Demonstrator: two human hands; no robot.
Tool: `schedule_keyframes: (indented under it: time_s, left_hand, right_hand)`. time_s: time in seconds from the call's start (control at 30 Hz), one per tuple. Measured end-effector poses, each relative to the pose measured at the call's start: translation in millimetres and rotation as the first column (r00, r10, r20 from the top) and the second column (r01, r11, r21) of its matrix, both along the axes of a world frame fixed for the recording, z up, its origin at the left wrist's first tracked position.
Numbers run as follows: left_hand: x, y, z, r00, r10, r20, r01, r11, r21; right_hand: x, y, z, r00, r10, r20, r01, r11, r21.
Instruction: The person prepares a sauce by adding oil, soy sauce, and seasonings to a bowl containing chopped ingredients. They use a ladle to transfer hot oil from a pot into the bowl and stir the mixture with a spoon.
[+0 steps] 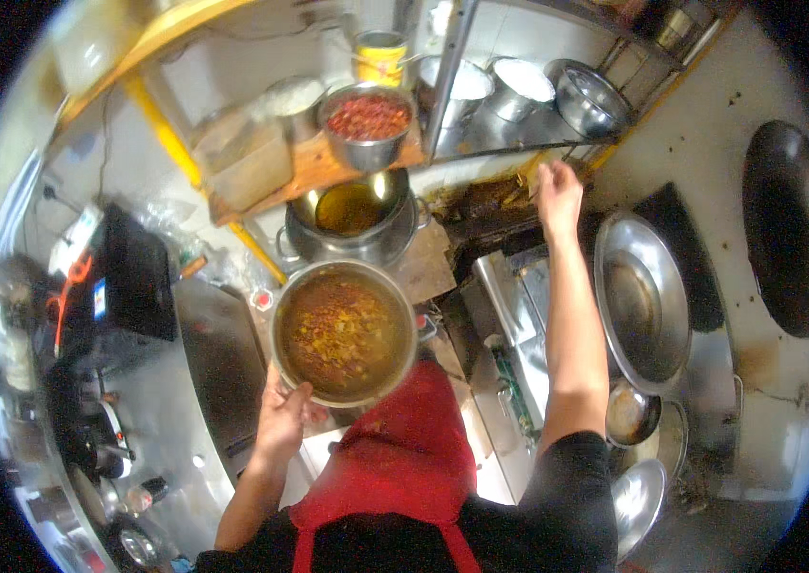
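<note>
My left hand grips the near left rim of a round metal pot, its thumb on the rim. Inside the pot is a brown liquid with chopped yellow and reddish bits floating on it. My right hand is stretched out far to the right, below the front edge of a metal shelf. Its fingers are curled, and blur hides whether anything is between them. Behind the held pot, a steel pot with handles carries a bowl of dark amber liquid.
A pot of chopped red chillies sits on a wooden shelf, near a yellow can. To my right are a large metal basin and a wall-hung wok. A steel counter runs along my left.
</note>
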State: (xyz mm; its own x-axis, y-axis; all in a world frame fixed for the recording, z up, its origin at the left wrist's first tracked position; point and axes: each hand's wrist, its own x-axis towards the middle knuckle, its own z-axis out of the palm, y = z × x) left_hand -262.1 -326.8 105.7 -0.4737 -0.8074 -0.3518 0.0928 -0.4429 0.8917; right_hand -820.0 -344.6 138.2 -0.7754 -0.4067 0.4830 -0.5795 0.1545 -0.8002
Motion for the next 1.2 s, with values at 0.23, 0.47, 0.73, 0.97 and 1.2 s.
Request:
schedule_keyframes:
  time_s: [0.23, 0.47, 0.73, 0.97, 1.2]
  left_hand:
    - [-137.8, -8.1, 68.0, 0.996, -0.001, 0.088, -0.015, 0.983, 0.181]
    - [-212.3, -23.1, 92.9, 1.000, -0.018, 0.015, 0.017, 0.995, 0.102]
    - [-250.4, -45.1, 97.6, 0.997, -0.072, 0.017, 0.071, 0.994, 0.081]
    - [-258.4, -53.8, 97.5, 0.992, -0.112, 0.056, 0.109, 0.993, 0.046]
    - [-274.3, -68.0, 100.4, 0.997, -0.076, 0.032, 0.073, 0.993, 0.092]
  right_hand:
    - [-173.4, -115.0, 0.4, 0.999, 0.042, 0.001, -0.041, 0.976, 0.212]
    - [-231.0, -148.4, 27.3, 0.976, 0.217, 0.027, -0.218, 0.975, 0.048]
    - [-241.3, -152.5, 55.9, 0.983, 0.106, -0.152, -0.091, 0.990, 0.105]
    - [-240.9, -158.4, 37.5, 0.948, 0.204, 0.244, -0.168, 0.973, -0.160]
    - [-245.3, -149.6, 44.8, 0.779, 0.246, 0.577, 0.008, 0.916, -0.401]
